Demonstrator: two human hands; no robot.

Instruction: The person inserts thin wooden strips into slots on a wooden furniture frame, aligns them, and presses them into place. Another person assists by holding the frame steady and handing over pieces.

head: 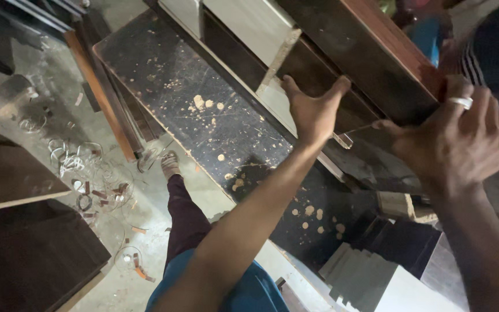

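My left hand (314, 112) is spread wide, palm pressed against the underside of a dark laminated board (371, 55) that slants across the upper right. My right hand (454, 141), wearing a silver ring, grips the same board's reddish-brown edge further right, fingers curled over it. A thin strip or nail-like piece (353, 132) shows between the two hands; what it is cannot be made out. Below the board lies a black worktop (203, 115) spattered with pale blotches.
My leg and foot (171, 167) stand on a dusty floor strewn with curled edge-band shavings (88, 173). Dark panels (24, 254) lie at the lower left, long strips (105, 98) lean beside the worktop, and stacked small boards (376, 266) sit at the lower right.
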